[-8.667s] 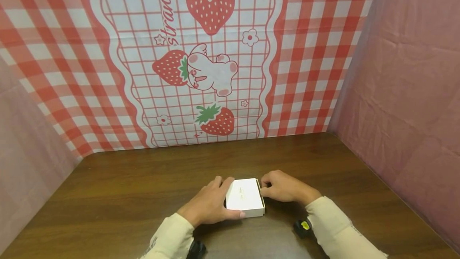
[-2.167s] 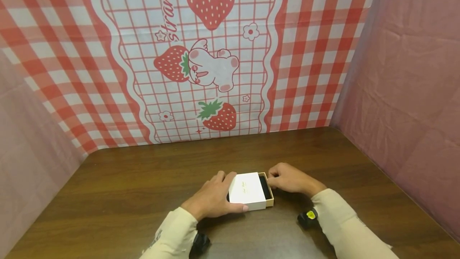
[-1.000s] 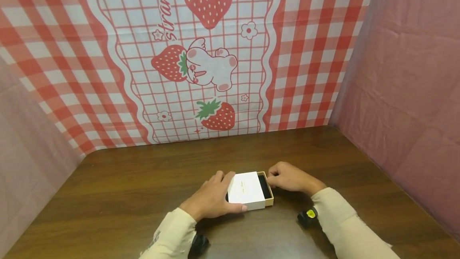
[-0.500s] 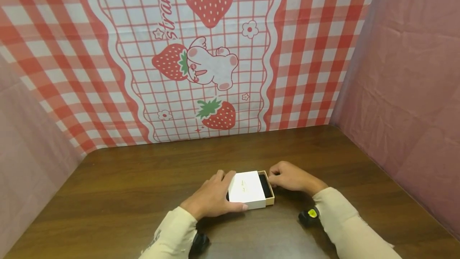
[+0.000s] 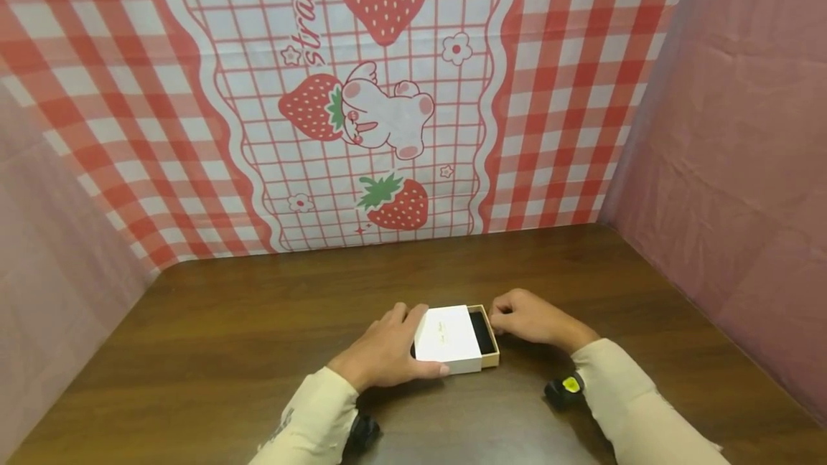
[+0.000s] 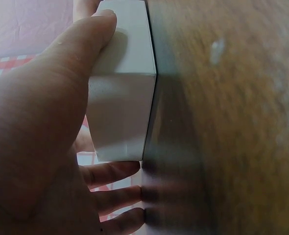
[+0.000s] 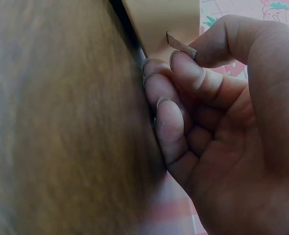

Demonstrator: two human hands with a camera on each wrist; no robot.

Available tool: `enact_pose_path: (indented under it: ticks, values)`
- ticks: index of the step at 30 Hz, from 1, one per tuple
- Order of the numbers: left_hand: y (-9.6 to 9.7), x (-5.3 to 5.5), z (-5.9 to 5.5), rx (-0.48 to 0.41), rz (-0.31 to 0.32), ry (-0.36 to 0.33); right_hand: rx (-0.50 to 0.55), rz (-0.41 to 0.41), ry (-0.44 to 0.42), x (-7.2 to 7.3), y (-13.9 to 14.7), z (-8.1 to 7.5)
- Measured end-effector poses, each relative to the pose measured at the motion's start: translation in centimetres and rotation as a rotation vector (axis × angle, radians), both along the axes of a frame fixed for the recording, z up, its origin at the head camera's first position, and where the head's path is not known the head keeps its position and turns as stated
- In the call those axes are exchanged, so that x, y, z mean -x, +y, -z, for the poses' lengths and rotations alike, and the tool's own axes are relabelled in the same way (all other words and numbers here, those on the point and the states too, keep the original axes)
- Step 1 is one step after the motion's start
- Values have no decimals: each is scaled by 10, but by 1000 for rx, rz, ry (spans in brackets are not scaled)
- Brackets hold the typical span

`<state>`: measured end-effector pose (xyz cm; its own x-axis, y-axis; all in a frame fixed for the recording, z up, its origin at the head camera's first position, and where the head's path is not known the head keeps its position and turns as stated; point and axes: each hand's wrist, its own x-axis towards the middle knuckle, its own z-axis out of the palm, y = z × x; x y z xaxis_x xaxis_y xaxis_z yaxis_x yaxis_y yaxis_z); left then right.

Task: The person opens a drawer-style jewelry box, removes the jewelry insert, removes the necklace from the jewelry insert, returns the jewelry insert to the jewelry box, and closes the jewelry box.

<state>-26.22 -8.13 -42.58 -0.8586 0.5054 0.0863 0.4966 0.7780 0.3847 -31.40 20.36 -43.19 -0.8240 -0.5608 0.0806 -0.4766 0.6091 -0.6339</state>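
Observation:
A white box sleeve (image 5: 449, 339) with small gold lettering lies flat on the table. My left hand (image 5: 381, 350) grips it from the left, thumb (image 6: 93, 36) along the near side and fingers toward the far side. Out of the sleeve's right end sticks a tan drawer (image 5: 492, 360), partly slid out, with a black lining (image 5: 481, 332) showing inside. At the drawer's front, my right hand (image 5: 528, 318) pinches a short ribbon pull tab (image 7: 181, 46) between thumb and forefinger. The other right fingers are curled close by the table. The rest of the drawer is hidden in the sleeve.
The brown wooden table (image 5: 271, 314) runs back to a red checked strawberry cloth (image 5: 555, 128). Pink cloth walls (image 5: 736, 163) stand at the sides. A black wrist strap (image 5: 563, 390) with a yellow spot is on the right wrist.
The drawer, almost fully inside the sleeve at first, has slid out rightward with my right hand, slightly more in the last second. My left hand keeps its hold on the sleeve.

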Motion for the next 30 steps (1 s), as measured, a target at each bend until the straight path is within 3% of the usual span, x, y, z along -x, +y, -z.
enact_pose_path:
  ticks: [30]
  values:
    - [-1, 2, 2, 12, -6, -4, 27, -2, 2, 1, 2, 2]
